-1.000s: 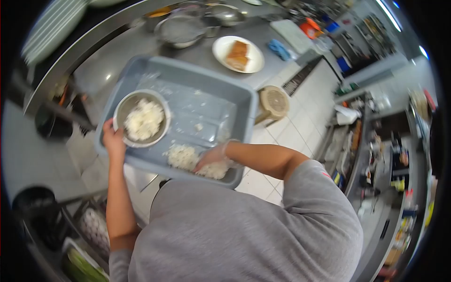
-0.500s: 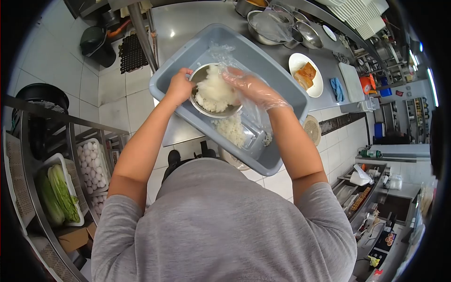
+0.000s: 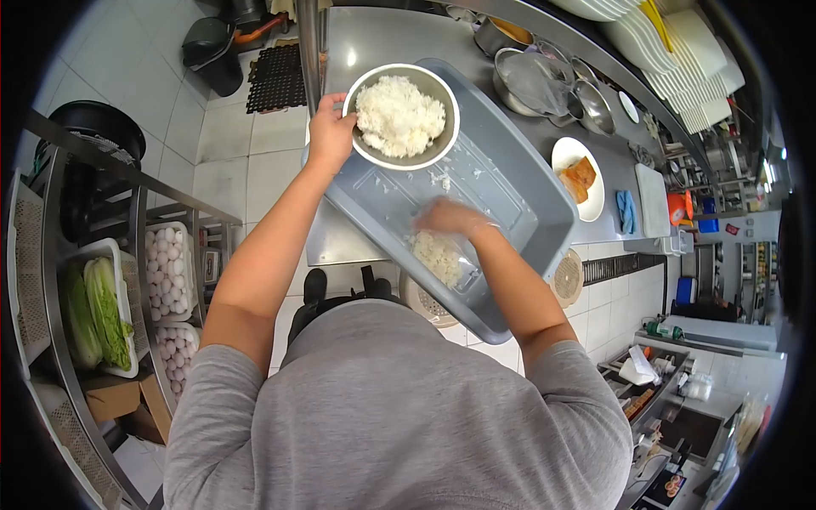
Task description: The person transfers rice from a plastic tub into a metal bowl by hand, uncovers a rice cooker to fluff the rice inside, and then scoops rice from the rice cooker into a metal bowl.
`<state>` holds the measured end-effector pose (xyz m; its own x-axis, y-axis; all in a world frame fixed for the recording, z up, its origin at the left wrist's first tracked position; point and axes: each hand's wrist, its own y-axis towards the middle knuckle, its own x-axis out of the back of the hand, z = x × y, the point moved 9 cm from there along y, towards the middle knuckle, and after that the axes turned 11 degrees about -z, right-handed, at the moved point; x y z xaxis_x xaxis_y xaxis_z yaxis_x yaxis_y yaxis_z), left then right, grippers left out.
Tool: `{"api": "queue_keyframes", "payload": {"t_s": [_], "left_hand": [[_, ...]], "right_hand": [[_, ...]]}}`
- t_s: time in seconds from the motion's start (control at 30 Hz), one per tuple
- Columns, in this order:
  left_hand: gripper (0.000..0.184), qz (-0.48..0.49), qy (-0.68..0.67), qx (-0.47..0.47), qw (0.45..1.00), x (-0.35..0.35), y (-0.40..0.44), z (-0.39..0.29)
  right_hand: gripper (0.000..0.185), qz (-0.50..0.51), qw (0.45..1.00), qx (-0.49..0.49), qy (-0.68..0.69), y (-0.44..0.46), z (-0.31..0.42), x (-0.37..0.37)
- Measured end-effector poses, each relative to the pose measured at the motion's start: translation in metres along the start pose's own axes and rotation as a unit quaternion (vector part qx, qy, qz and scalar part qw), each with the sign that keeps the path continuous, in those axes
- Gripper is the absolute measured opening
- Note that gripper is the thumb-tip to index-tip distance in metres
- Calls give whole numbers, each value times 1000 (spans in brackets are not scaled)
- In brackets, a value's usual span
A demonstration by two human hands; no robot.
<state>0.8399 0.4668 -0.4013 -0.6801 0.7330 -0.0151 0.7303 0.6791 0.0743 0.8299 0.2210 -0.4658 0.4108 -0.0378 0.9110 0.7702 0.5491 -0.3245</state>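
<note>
Across the kitchen surface (image 3: pixel 374 38), a gray-blue tub (image 3: pixel 510 187) is being supported at the center of the frame. At its upper left, a metal bowl (image 3: pixel 451 115) of white rice (image 3: pixel 399 116) is being held by the left hand (image 3: pixel 331 136), its rim being pinched between thumb and fingers. The gathering of loose rice (image 3: pixel 438 257) appears to be under way: just above that heap, near mid-frame, the right hand (image 3: pixel 450 218) is being blurred by motion, so whether its fingers are spread or pressed together cannot be told, nor can contact. Since the bowl is being heaped nearly full, a steady, level grip seems to be called for. Farther out, at upper right, brown food (image 3: pixel 578 177) is being held on a white plate (image 3: pixel 588 208).
</note>
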Motion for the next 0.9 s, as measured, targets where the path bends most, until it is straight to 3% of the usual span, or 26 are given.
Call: {"api": "queue_keyframes", "payload": {"t_s": [0.07, 0.13, 0.33, 0.37, 0.4, 0.43, 0.5, 0.53, 0.57, 0.6, 0.63, 0.77, 0.8, 0.83, 0.9], "left_hand": [[32, -13, -21, 20, 1000, 1, 6, 11], [33, -29, -60, 32, 997, 0, 9, 21], [33, -20, -90, 31, 995, 0, 4, 18], [33, -14, -121, 18, 992, -2, 6, 20], [35, -16, -126, 21, 992, -2, 7, 20], [35, -20, -130, 23, 991, -2, 9, 20], [38, -18, -124, 17, 992, -1, 6, 15], [41, -15, -123, 21, 992, -2, 6, 13], [41, -15, -124, 20, 992, -2, 4, 7], [41, -22, -120, 34, 992, -1, 3, 4], [41, -29, -116, 48, 992, 0, 1, 2], [40, -27, -111, 32, 993, 1, 5, 9], [40, -26, -110, 36, 993, 2, 5, 14], [39, -25, -120, 31, 992, 2, 6, 16], [39, -23, -131, 32, 991, -1, 8, 23]], "right_hand": [[44, 10, 999, 46, -19, 36, 22, 9], [43, -223, 957, 48, 179, 61, 30, 67], [42, -283, 937, 128, 164, 108, 8, -20], [34, -130, 980, 137, 56, 73, 17, -41], [29, 26, 988, 144, -58, 28, 22, -46], [29, 29, 987, 145, -63, 29, 26, -27], [43, 243, 942, 205, -105, 27, 29, -38], [44, 125, 982, 139, -9, 64, 27, -11], [43, -41, 976, 131, 167, 88, 36, 22], [43, -206, 913, 117, 333, 99, 34, 51], [43, -207, 912, 119, 333, 104, 41, 42], [39, -291, 918, 267, 22, 101, 91, -16], [38, -137, 949, 251, 134, 90, 96, -43], [38, 23, 944, 226, 239, 67, 102, -72], [40, 224, 953, 199, -37, 0, 74, -76]]}}
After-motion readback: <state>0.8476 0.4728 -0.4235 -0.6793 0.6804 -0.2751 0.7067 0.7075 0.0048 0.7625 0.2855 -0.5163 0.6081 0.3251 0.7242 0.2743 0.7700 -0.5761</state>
